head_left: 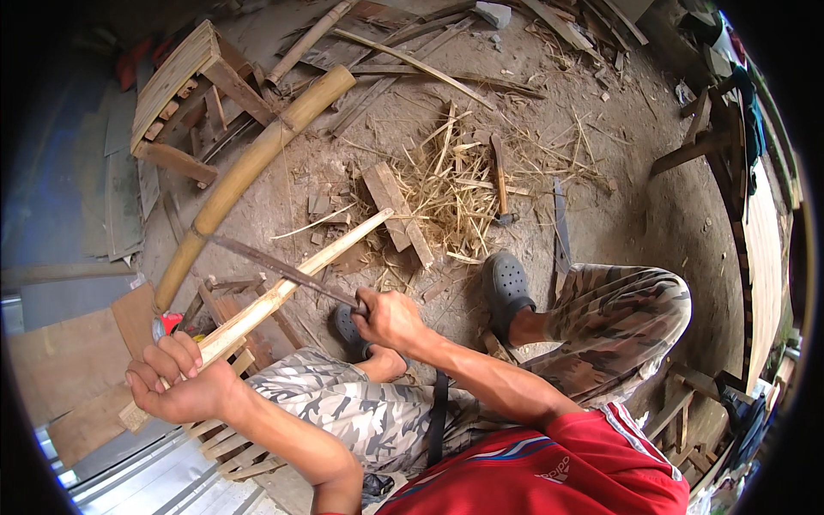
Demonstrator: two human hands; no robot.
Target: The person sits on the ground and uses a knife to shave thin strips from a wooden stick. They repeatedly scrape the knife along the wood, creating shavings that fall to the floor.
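Observation:
My left hand (184, 378) is closed around the lower end of a long, pale split bamboo strip (257, 311), which slants up and to the right across my lap. In my right hand (390, 322) is the grip of a long, narrow dark-bladed knife (253, 255). Its blade points up and left and crosses the strip near the middle, seemingly against it. The strip's far end rises above a wooden block (399, 215) on the ground. Most of the knife's grip is hidden by my right fingers.
A thick bamboo pole (249, 163) lies ahead on the left, beside a small wooden stool (184, 86). Bamboo shavings (455, 184) heap up in front of me. A hammer (500, 184) and a long flat dark blade (562, 223) lie right of them. Wooden slats (232, 455) are under my left arm.

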